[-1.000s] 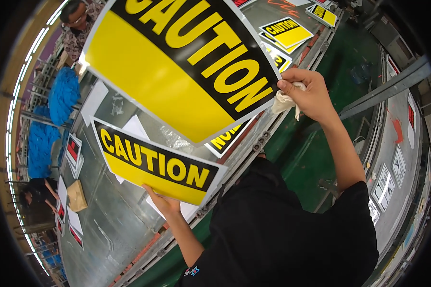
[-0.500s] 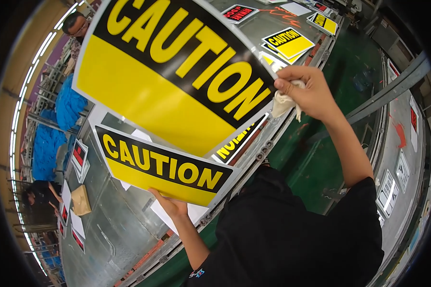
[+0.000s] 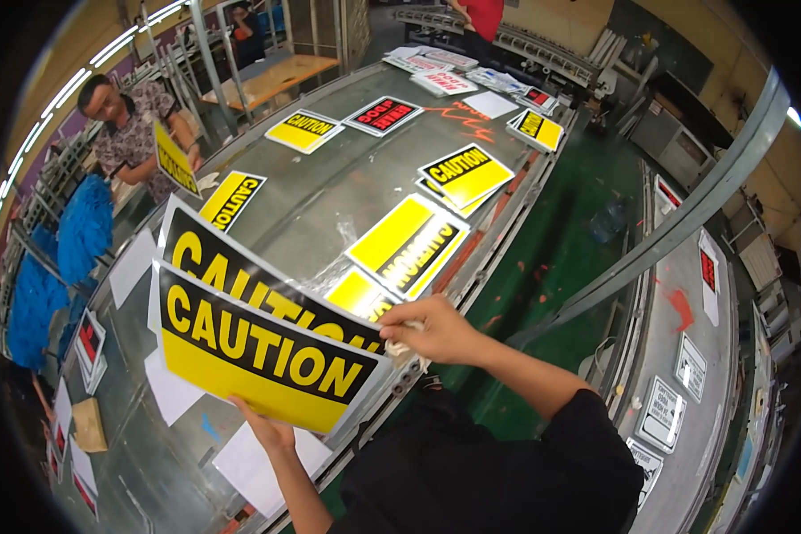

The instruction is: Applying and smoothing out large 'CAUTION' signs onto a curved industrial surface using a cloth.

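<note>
My left hand point(image 3: 271, 431) is closed on the lower edge of a yellow-and-black sign point(image 3: 240, 372), which tilts up in front of me. Directly behind it stands a second sign of the same kind point(image 3: 227, 254), largely covered by the first. My right hand point(image 3: 436, 327) pinches this rear sign at its right corner. A crumpled white cloth point(image 3: 409, 347) is bunched under the fingers of that same hand. Just beyond my right hand, a yellow-and-black sign point(image 3: 387, 236) lies on the grey metal table point(image 3: 303, 191).
More yellow-and-black signs point(image 3: 467, 173) and a red-and-black sign point(image 3: 383, 116) are spread over the table. White sheets point(image 3: 271, 467) lie nearby. Across the table a person point(image 3: 138, 138) holds another sign. A metal bar point(image 3: 685, 209) slants through the right side.
The rear sign has come down from high above to behind the front sign, my right hand lowering with it. The left hand still supports the front sign. My view has shifted, showing more of the table.
</note>
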Available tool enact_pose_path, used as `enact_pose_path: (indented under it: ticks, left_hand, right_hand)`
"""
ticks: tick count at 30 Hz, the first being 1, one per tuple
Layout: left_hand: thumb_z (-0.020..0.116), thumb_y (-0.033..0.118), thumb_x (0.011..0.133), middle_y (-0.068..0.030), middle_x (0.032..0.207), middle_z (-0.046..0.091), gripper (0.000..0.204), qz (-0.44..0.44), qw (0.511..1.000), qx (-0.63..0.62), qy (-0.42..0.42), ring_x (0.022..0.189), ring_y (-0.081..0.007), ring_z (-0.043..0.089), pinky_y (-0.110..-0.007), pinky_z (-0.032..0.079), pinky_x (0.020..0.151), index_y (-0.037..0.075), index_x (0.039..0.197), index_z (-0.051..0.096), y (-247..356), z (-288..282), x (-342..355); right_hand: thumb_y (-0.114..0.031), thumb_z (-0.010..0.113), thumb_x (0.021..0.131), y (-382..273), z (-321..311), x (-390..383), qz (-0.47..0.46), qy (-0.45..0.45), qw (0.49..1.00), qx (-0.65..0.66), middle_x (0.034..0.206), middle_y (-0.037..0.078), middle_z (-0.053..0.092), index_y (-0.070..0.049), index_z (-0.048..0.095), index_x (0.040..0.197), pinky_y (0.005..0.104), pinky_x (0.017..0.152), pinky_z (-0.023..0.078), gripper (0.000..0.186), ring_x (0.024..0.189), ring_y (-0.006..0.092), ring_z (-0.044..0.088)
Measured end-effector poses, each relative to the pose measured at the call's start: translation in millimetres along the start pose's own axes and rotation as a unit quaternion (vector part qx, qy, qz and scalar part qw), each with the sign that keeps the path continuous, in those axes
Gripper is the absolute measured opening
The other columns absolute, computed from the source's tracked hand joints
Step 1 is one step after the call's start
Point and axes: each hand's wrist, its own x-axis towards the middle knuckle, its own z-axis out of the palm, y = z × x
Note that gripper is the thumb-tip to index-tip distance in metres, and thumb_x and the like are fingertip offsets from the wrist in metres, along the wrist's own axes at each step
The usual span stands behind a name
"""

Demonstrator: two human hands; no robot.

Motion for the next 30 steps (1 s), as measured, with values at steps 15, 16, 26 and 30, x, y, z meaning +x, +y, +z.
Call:
enact_pose_path:
  ticks: [15,16,26,30]
  left_hand:
    - [0.043,0.044,0.096,-0.0121,0.114,0.058,0.054,-0.007,0.956,0.265,0.125,0.099,-0.0222,0.058,-0.032,0.047,0.084,-0.004,0.122,0.046,-93,71,60]
    - [0.045,0.043,0.095,-0.0124,0.111,0.059,0.054,-0.004,0.938,0.310,0.153,0.096,-0.0215,0.059,-0.032,0.048,0.081,-0.005,0.120,0.047,-98,76,67]
    - [0.052,0.036,0.093,-0.0105,0.095,0.062,0.043,0.037,0.799,0.600,-0.023,0.081,-0.0144,0.056,-0.028,0.045,0.070,-0.005,0.108,0.056,-160,149,180]
    - [0.055,0.029,0.091,-0.0154,0.088,0.065,0.037,0.019,0.734,0.668,-0.117,0.078,-0.0175,0.059,-0.031,0.046,0.071,-0.007,0.100,0.059,-205,167,248]
  right_hand:
    - [-0.020,0.056,0.090,116,-74,-3,0.099,-0.131,0.973,0.165,0.075,0.006,0.062,0.003,0.060,0.092,0.0289,0.067,0.045,0.023,0.072,0.0098,0.054]
    - [-0.020,0.057,0.090,121,-80,-2,0.090,-0.136,0.975,0.150,0.076,0.006,0.062,0.003,0.060,0.094,0.0288,0.067,0.045,0.023,0.073,0.0101,0.055]
    - [-0.016,0.064,0.084,260,-93,23,0.163,-0.109,0.961,0.195,0.075,0.006,0.063,0.003,0.062,0.085,0.0273,0.067,0.046,0.019,0.072,0.0103,0.057]
    - [-0.019,0.067,0.084,294,-88,26,0.240,-0.138,0.928,0.250,0.075,0.003,0.064,-0.001,0.066,0.085,0.0257,0.065,0.045,0.018,0.071,0.0094,0.057]
